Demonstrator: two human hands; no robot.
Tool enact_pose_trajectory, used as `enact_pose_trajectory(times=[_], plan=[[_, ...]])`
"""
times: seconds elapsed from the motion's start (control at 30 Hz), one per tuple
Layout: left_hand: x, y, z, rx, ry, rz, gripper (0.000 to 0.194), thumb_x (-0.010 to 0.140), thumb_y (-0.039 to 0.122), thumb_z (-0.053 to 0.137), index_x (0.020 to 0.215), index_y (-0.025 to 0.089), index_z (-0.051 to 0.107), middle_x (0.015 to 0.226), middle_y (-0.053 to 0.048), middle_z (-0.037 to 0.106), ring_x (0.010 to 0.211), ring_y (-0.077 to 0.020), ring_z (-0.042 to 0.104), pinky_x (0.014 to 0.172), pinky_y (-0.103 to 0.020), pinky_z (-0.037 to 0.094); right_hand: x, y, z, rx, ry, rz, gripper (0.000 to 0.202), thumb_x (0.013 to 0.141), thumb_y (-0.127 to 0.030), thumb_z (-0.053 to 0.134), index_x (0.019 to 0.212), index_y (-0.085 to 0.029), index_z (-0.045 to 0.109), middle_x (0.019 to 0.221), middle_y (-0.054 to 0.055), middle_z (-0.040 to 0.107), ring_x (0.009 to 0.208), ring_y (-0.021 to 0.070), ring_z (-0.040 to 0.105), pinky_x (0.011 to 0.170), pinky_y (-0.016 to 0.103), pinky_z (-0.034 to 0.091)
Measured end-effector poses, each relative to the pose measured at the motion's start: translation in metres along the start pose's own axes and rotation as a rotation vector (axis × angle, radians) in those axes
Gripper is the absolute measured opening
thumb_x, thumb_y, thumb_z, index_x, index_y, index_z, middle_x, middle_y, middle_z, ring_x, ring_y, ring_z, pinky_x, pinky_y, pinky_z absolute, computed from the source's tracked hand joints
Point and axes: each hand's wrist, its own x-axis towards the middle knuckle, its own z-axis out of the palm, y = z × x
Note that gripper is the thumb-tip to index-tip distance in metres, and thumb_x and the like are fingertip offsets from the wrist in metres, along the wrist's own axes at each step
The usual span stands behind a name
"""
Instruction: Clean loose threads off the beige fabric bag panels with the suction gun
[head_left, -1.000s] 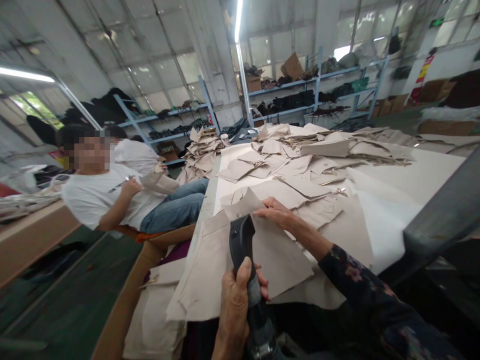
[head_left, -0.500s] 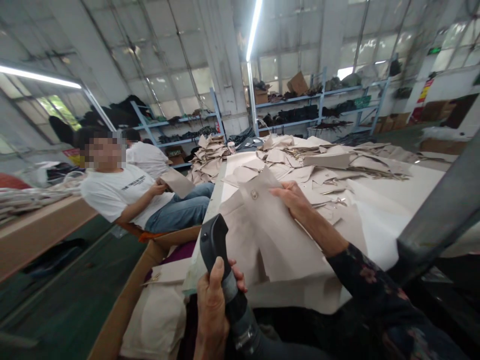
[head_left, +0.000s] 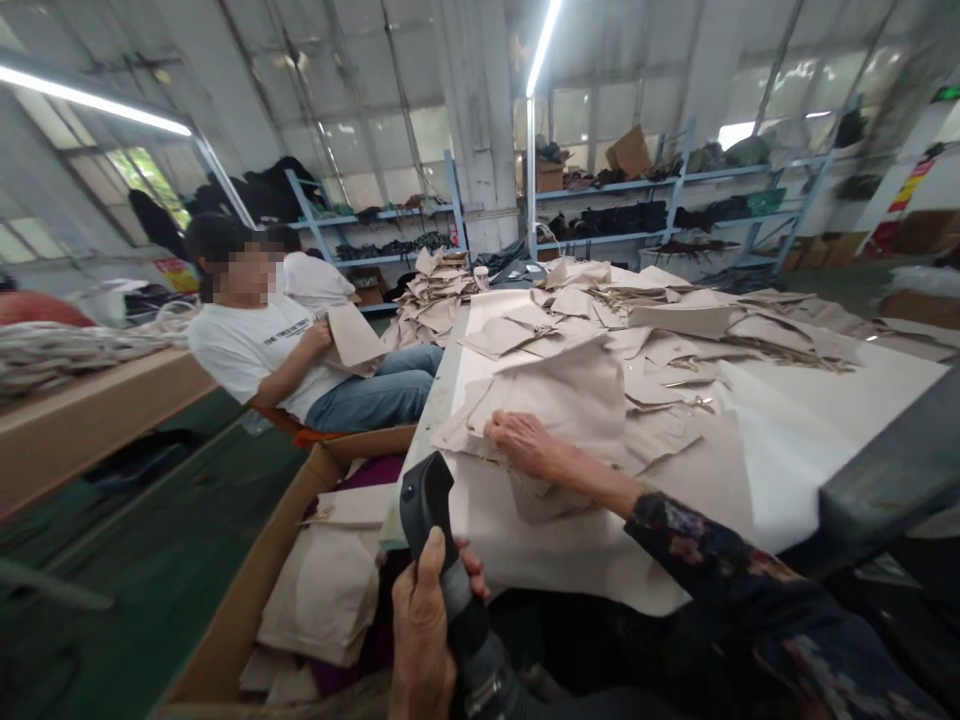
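Note:
My left hand [head_left: 424,620] is wrapped round a black handheld tool [head_left: 431,505] with a grey hose-like lower part, beside the table's near left corner. Farther up and to the right, my right hand [head_left: 525,440] has its fingers pressed together on a beige fabric piece [head_left: 566,390] that lies partly folded over the tabletop. The sleeve on that arm is dark with flowers. Beyond it, many beige pieces [head_left: 667,315] with small metal parts are heaped across the white-covered table [head_left: 787,480].
At the left edge stands an open cardboard box [head_left: 247,590] holding beige pieces and purple cloth. A seated person [head_left: 262,340] in a white shirt holds a beige piece. A grey metal beam [head_left: 892,480] crosses the right side; blue shelves [head_left: 600,190] stand behind.
My right hand has moved left and down, and the beige piece has gone from hanging upright to lying folded on the table. The view has shifted slightly. My left hand keeps its hold.

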Motion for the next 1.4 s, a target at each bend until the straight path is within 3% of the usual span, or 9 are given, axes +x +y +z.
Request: enact_pose_trajectory(times=[0.1,0.23,0.33,0.5,0.63,0.87,1.1,1.23,1.4], plan=[[0.006,-0.005,-0.010,-0.017,0.042,-0.035,0.041,0.072,0.053,0.068,0.078,0.013,0.059,0.053,-0.001,0.061,0.042,-0.0117,0.053,0.042,-0.022,0.044,-0.010,0.009,0.029,0.107,-0.095,-0.057,0.017,0.092,-0.026,0.052,0.094,-0.015,0.063,0.093,0.009,0.064,0.084,0.0189,0.059,0.073,0.026,0.043],[0.013,-0.007,-0.011,-0.006,0.042,-0.041,0.043,0.072,0.055,0.066,0.078,0.012,0.059,0.055,-0.001,0.062,0.042,-0.0116,0.054,0.042,-0.022,0.044,-0.021,0.037,0.040,0.050,0.203,0.111,0.026,0.093,-0.017,0.044,0.114,-0.009,0.058,0.117,0.016,0.060,0.109,0.0236,0.053,0.092,0.033,0.039],[0.014,-0.010,-0.001,0.030,0.006,-0.070,0.044,0.073,0.054,0.066,0.078,0.011,0.060,0.054,-0.002,0.062,0.041,-0.0117,0.054,0.041,-0.022,0.044,-0.026,0.050,0.060,-0.038,0.250,0.150,0.037,0.093,-0.020,0.044,0.127,-0.007,0.052,0.132,0.019,0.052,0.124,0.0285,0.042,0.103,0.042,0.030],[0.017,-0.023,0.027,0.072,-0.138,-0.149,0.043,0.075,0.054,0.065,0.078,0.011,0.060,0.054,-0.002,0.062,0.041,-0.0117,0.054,0.040,-0.023,0.045,-0.028,0.047,0.088,-0.086,0.288,0.207,0.043,0.096,-0.021,0.036,0.135,-0.006,0.046,0.139,0.018,0.047,0.129,0.0297,0.037,0.108,0.046,0.022],[0.030,-0.033,0.047,0.075,-0.172,-0.214,0.044,0.073,0.054,0.066,0.076,0.011,0.059,0.053,-0.002,0.061,0.040,-0.0112,0.053,0.040,-0.023,0.046,-0.029,0.044,0.089,-0.078,0.305,0.210,0.043,0.096,-0.021,0.035,0.135,-0.006,0.047,0.139,0.018,0.048,0.129,0.0290,0.037,0.108,0.046,0.022],[0.063,-0.023,0.058,0.055,-0.030,-0.136,0.044,0.071,0.055,0.067,0.071,0.012,0.057,0.052,-0.001,0.060,0.038,-0.0106,0.053,0.037,-0.021,0.044,-0.032,0.044,0.089,-0.061,0.302,0.207,0.044,0.095,-0.019,0.034,0.136,-0.005,0.045,0.141,0.019,0.046,0.130,0.0301,0.036,0.107,0.047,0.022],[0.043,-0.004,0.038,0.076,0.049,-0.146,0.043,0.071,0.052,0.069,0.079,0.011,0.059,0.055,-0.001,0.062,0.042,-0.0099,0.054,0.041,-0.021,0.046,-0.031,0.042,0.088,-0.031,0.296,0.217,0.044,0.095,-0.018,0.034,0.135,-0.003,0.045,0.140,0.020,0.046,0.129,0.0307,0.037,0.107,0.049,0.022],[0.031,-0.012,0.039,0.110,0.033,-0.223,0.044,0.069,0.053,0.070,0.076,0.011,0.058,0.052,-0.001,0.060,0.041,-0.0099,0.053,0.041,-0.022,0.046,-0.032,0.043,0.088,-0.013,0.309,0.221,0.044,0.094,-0.017,0.035,0.135,-0.003,0.045,0.140,0.021,0.046,0.128,0.0305,0.037,0.107,0.049,0.022],[0.044,-0.025,0.049,0.149,0.027,-0.259,0.042,0.072,0.052,0.068,0.074,0.011,0.057,0.052,-0.002,0.060,0.039,-0.0107,0.053,0.038,-0.022,0.046,-0.031,0.045,0.093,-0.011,0.304,0.211,0.045,0.092,-0.016,0.035,0.135,-0.005,0.045,0.140,0.020,0.046,0.129,0.0310,0.037,0.107,0.050,0.022]])
